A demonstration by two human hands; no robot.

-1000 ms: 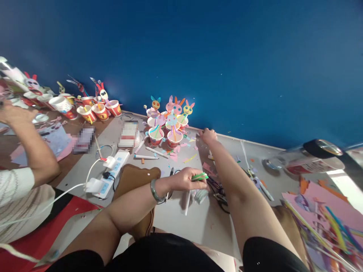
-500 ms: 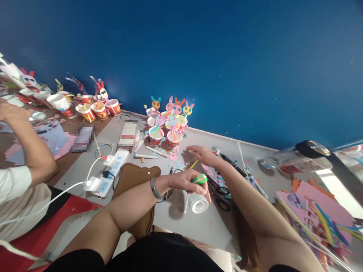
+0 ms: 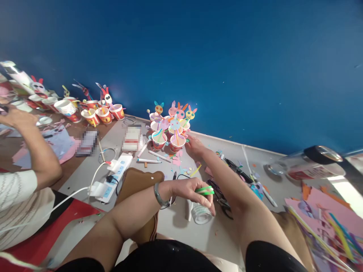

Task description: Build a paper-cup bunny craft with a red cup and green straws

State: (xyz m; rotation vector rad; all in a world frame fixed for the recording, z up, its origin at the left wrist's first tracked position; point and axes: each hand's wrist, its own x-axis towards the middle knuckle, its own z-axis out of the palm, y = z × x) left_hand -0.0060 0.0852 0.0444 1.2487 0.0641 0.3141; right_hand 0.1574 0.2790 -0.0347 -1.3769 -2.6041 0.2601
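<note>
My left hand (image 3: pixel 198 190) is closed around a whitish, see-through roll of tape (image 3: pixel 202 216), held low over the near part of the table. A bright green, strip-like thing (image 3: pixel 205 190) also sticks out of this hand; its exact kind is unclear. Beside the roll, a thin white strip (image 3: pixel 190 210) points down. My right hand (image 3: pixel 195 146) reaches forward, fingers stretched out at the right side of a paper cup (image 3: pixel 177 142). Whether they touch it, I cannot tell. Several decorated cups stand together there, with paper rabbit heads (image 3: pixel 175 122) rising from them.
Pens (image 3: pixel 149 161), paper scraps (image 3: pixel 176 158) and black-handled scissors (image 3: pixel 225 209) lie about. A power strip (image 3: pixel 117 175) and phone (image 3: pixel 87 143) are to the left, near another person's arm (image 3: pixel 42 151). At right are a clear bottle (image 3: pixel 297 170) and pink paper (image 3: pixel 329 204).
My right hand has moved forward and left to the cups. My left hand still holds the roll, which has tilted a little. The view has shifted slightly.
</note>
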